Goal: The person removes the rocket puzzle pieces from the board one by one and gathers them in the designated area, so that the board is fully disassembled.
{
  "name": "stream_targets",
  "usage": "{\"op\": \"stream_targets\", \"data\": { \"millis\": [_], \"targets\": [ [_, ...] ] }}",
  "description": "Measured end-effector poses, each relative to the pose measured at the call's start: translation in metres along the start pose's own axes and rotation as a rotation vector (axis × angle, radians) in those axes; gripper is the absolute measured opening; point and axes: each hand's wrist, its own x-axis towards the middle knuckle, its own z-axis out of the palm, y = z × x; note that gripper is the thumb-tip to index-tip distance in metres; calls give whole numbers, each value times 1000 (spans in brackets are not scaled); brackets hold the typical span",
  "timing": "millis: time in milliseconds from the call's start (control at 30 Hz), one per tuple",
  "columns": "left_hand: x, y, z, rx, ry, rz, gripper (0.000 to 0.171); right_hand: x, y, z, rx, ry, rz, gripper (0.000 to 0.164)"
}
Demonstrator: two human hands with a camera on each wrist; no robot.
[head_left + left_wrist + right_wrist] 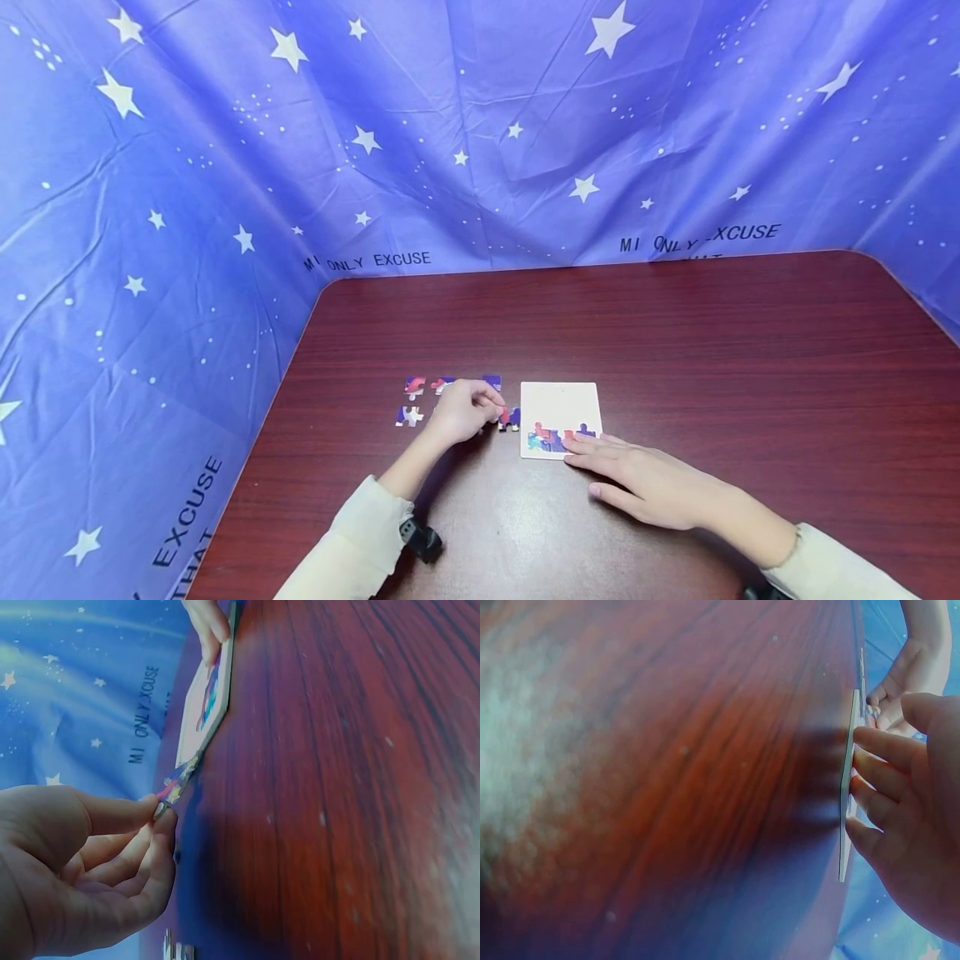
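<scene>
My left hand (pixel 465 411) pinches a red and purple jigsaw piece (pixel 174 786) between thumb and fingertips, just left of the puzzle tray (pixel 560 402). The tray is a white square board with a raised rim, and several joined pieces (pixel 553 440) fill its near edge. Flat over the tray's near right corner, my right hand (pixel 660 486) rests its straight fingertips on those pieces, hiding part of them. In the right wrist view, these fingers (pixel 881 776) lie along the thin tray edge (pixel 847 787).
Loose jigsaw pieces lie left of the tray, among them a red one (pixel 415 386), a white and purple one (pixel 408 416) and a purple one (pixel 492 382). My left hand covers part of this group. A blue star-printed curtain (pixel 480 133) surrounds the dark red wooden table (pixel 675 333).
</scene>
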Motion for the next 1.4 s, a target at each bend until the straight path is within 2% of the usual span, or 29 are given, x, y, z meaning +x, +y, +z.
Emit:
{"op": "stream_targets", "data": {
  "millis": [200, 400, 767, 1400],
  "targets": [
    [-3, -8, -6, 165, 94, 41, 4, 0, 0, 0, -4, -1, 10, 41],
    [-5, -9, -10, 228, 137, 63, 4, 0, -1, 0, -6, 1, 9, 41],
    [-5, -10, -11, 264, 136, 72, 5, 0, -1, 0, 5, -10, 21, 41],
    [-8, -11, -13, 272, 138, 84, 5, -1, 1, -1, 1, -12, 0, 41]
  ]
}}
